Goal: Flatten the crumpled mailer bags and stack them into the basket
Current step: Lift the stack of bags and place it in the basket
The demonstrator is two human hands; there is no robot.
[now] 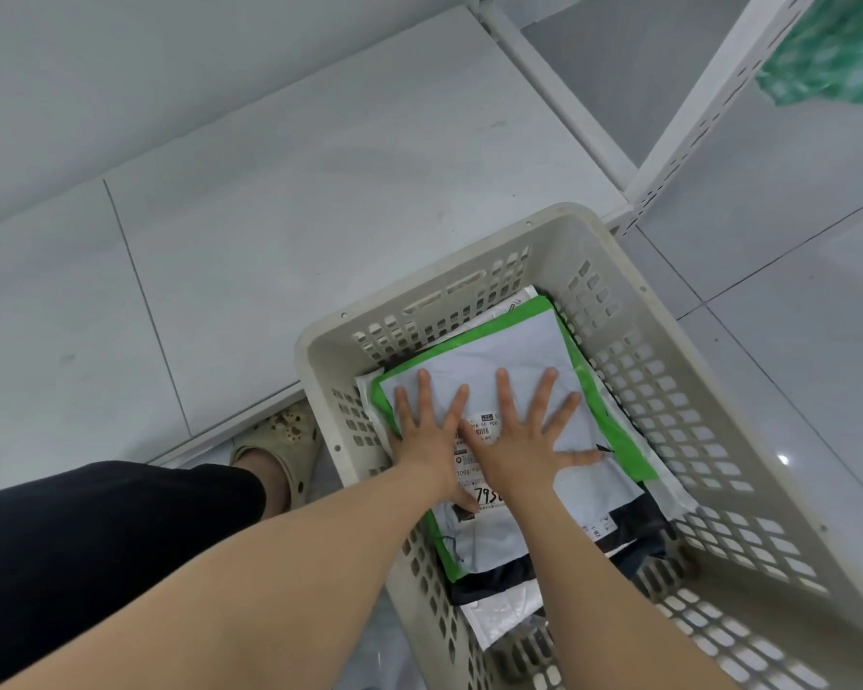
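Observation:
A cream perforated plastic basket [469, 261] stands on the floor at centre right. Inside lies a stack of flattened mailer bags. The top one is a white mailer with green edges [514, 341] and a shipping label. My left hand [427, 435] and my right hand [519, 440] both press flat on it, fingers spread, side by side over the label. Under it show a black mailer [638, 520] and a white mailer [504, 615] toward the near end.
A white low shelf board [320, 166] runs along the basket's left and far side. A white perforated shelf upright [703, 107] rises at the far right, with a green patterned bag [833, 47] beyond it. My leg and a beige clog [285, 440] stand left of the basket.

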